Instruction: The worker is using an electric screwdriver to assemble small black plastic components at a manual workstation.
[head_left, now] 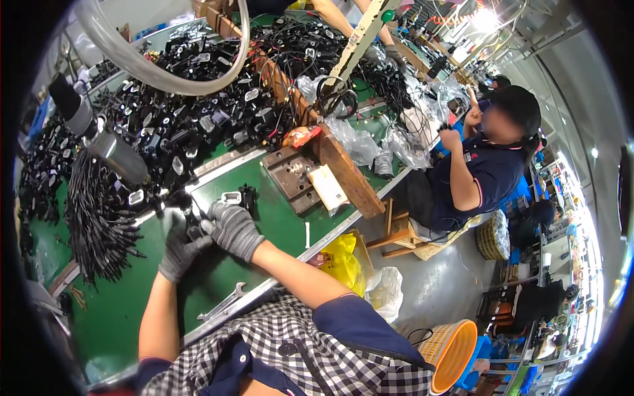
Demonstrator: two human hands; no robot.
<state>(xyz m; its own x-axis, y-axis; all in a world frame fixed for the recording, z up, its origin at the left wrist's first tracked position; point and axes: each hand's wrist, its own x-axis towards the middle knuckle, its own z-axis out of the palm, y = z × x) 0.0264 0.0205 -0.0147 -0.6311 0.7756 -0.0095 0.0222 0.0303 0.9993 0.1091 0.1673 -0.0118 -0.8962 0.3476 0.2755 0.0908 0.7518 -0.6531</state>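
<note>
Both my hands wear grey knit gloves and meet over the green bench top [264, 198], close to the edge of a big heap. My left hand [179, 245] curls its fingers round a small black plastic part [193, 223]. From the other side, the thumb and fingers of my right hand [234, 231] close on that same part. My gloves cover much of it, so its exact kind cannot be made out. Just beyond my right hand lie a similar black part with a pale rectangular rim [231, 197] and another dark piece [248, 197].
A heap of black plastic parts [178, 125] fills the far side. At left hang a powered driver [115, 148] and a cable bundle [96, 224]. A wrench [224, 303], metal block [290, 178] and wooden board [350, 173] lie on the bench. A co-worker [489, 152] sits at right.
</note>
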